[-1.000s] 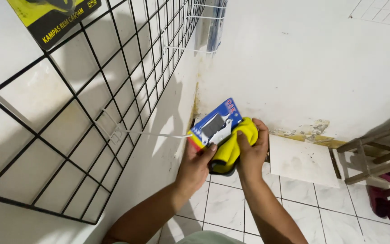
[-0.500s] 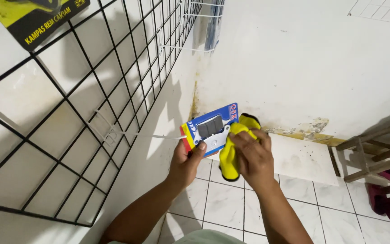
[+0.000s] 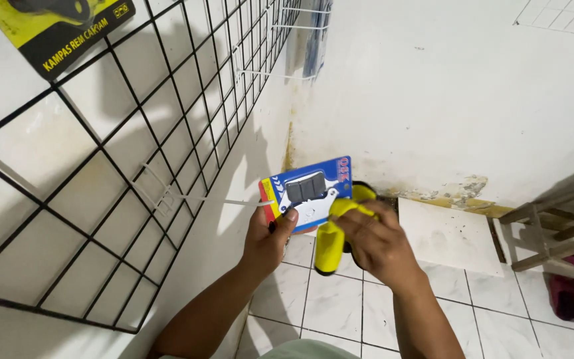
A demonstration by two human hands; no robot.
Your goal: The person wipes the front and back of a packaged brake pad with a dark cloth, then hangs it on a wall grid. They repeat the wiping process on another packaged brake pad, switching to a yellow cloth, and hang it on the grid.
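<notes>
We grip the blue carded pack (image 3: 310, 193) in our left hand (image 3: 268, 239). Our right hand (image 3: 375, 240) clutches the yellow cloth (image 3: 332, 234) at 3 o'clock, touching the pack, whose long axis runs 8-to-2 o'clock.

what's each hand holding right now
Left hand: closed on the blue packet.
Right hand: closed on the yellow cloth.

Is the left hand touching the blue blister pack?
Touching. The head view shows the left hand gripping the blue blister pack at its lower edge, thumb pressed on its front.
</notes>
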